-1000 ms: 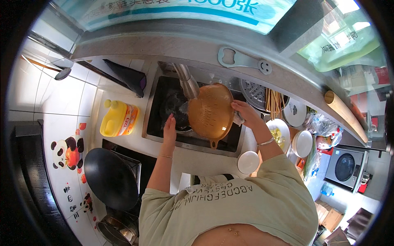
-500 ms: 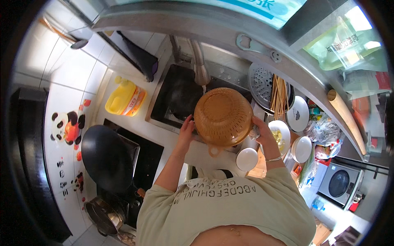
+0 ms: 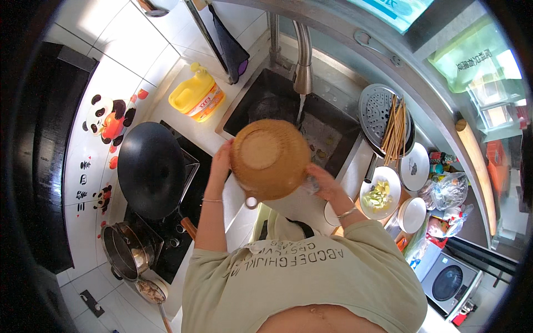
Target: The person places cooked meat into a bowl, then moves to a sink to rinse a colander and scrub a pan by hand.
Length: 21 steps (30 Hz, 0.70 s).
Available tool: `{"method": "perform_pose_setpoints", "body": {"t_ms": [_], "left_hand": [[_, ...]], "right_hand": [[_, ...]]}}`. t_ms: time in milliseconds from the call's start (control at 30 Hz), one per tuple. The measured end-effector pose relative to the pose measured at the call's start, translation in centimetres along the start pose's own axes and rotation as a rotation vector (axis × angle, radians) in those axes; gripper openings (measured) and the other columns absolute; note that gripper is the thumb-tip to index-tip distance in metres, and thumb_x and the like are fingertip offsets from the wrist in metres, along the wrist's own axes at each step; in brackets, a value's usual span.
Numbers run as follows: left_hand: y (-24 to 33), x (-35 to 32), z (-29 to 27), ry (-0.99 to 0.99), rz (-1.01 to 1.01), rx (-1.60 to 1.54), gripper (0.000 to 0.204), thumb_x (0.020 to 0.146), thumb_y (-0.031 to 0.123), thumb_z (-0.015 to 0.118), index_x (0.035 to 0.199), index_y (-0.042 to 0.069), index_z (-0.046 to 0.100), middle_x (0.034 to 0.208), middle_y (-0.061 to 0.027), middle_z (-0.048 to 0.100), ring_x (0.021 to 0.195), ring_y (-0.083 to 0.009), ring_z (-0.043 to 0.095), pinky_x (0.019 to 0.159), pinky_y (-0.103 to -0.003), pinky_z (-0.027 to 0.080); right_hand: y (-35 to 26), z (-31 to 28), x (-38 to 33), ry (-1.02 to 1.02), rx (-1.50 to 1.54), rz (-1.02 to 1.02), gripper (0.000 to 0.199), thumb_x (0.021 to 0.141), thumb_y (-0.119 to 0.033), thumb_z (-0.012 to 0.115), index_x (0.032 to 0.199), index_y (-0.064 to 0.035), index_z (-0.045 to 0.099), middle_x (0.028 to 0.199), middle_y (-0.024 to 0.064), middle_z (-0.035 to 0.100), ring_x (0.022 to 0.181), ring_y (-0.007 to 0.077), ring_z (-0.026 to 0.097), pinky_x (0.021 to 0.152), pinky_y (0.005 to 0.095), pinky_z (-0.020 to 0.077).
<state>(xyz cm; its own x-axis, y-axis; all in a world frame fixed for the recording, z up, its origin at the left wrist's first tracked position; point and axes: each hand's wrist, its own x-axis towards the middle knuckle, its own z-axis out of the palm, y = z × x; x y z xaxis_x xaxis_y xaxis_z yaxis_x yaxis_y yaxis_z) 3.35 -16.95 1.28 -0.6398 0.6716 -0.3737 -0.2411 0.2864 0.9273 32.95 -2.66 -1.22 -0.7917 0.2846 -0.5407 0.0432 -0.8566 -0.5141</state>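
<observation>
An orange-brown plastic colander (image 3: 272, 161), its base turned up toward me, is held between my two hands above the sink's near edge. My left hand (image 3: 222, 158) grips its left rim, and my right hand (image 3: 326, 184) closes on the right rim. Something translucent shows by the right fingers; I cannot tell what it is. Behind the colander, water runs from the metal faucet (image 3: 303, 77) into the dark sink (image 3: 338, 130), where small scraps lie on the bottom. The colander's inside is hidden from view.
Left of the sink stands a yellow detergent jug (image 3: 197, 97). A black wok (image 3: 151, 171) and a steel pot (image 3: 126, 252) are at the stove. On the right are a steamer plate (image 3: 380, 105) with chopsticks (image 3: 395, 130), a bowl of chopped vegetables (image 3: 380, 194) and stacked white bowls (image 3: 412, 215).
The colander has moved left and back toward me, away from the faucet, with both hands still on it. More of the sink and the water stream now show. The whole view has shifted.
</observation>
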Motion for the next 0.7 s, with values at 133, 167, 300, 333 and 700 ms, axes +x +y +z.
{"method": "perform_pose_setpoints", "body": {"t_ms": [133, 167, 300, 333, 700], "left_hand": [[-1.3, -1.1, -5.6, 0.13, 0.131, 0.262, 0.05, 0.091, 0.037, 0.051, 0.116, -0.006, 0.051, 0.107, -0.0132, 0.06, 0.096, -0.0169, 0.057, 0.086, -0.028, 0.044], [0.1, -1.6, -5.6, 0.206, 0.093, 0.485, 0.059, 0.085, 0.044, 0.057, 0.117, -0.005, 0.051, 0.106, -0.0172, 0.061, 0.097, -0.0225, 0.059, 0.086, -0.03, 0.044], [-1.0, -2.2, -6.0, 0.279, 0.086, 0.82, 0.072, 0.075, 0.051, 0.063, 0.121, -0.001, 0.049, 0.112, -0.0193, 0.058, 0.104, -0.0307, 0.056, 0.088, -0.037, 0.043], [-1.5, -2.6, -6.1, 0.294, 0.077, 0.901, 0.073, 0.073, 0.052, 0.064, 0.123, 0.0, 0.048, 0.114, -0.0185, 0.057, 0.106, -0.0313, 0.055, 0.089, -0.04, 0.042], [-2.1, -3.0, -3.8, 0.3, 0.064, 1.025, 0.081, 0.072, 0.047, 0.068, 0.136, 0.012, 0.033, 0.138, -0.0147, 0.035, 0.127, -0.0317, 0.034, 0.096, -0.062, 0.026]], "right_hand": [[2.7, 6.0, 1.6, -0.082, -0.302, 0.185, 0.03, 0.092, -0.027, 0.05, 0.113, -0.0069, 0.057, 0.108, -0.0002, 0.059, 0.091, 0.0095, 0.055, 0.079, 0.0282, 0.0454], [5.4, 3.9, 3.8, -0.146, -0.423, 0.24, 0.032, 0.093, -0.031, 0.048, 0.114, -0.0094, 0.058, 0.106, 0.0009, 0.061, 0.088, 0.0084, 0.054, 0.079, 0.0286, 0.0448], [10.2, 3.4, 8.3, -0.129, -0.924, 0.161, 0.032, 0.09, -0.033, 0.052, 0.101, -0.0062, 0.063, 0.084, 0.0032, 0.066, 0.077, 0.0117, 0.059, 0.072, 0.0304, 0.0467], [9.1, 4.9, 7.8, -0.102, -1.065, 0.198, 0.031, 0.089, -0.032, 0.053, 0.099, -0.0038, 0.064, 0.08, 0.0035, 0.066, 0.077, 0.0124, 0.059, 0.072, 0.0298, 0.0463], [-3.6, 0.1, 13.1, 0.419, -0.681, 0.173, 0.065, 0.084, -0.049, 0.055, 0.122, 0.004, 0.046, 0.09, 0.0148, 0.064, 0.089, 0.0212, 0.057, 0.084, 0.0388, 0.0401]]}}
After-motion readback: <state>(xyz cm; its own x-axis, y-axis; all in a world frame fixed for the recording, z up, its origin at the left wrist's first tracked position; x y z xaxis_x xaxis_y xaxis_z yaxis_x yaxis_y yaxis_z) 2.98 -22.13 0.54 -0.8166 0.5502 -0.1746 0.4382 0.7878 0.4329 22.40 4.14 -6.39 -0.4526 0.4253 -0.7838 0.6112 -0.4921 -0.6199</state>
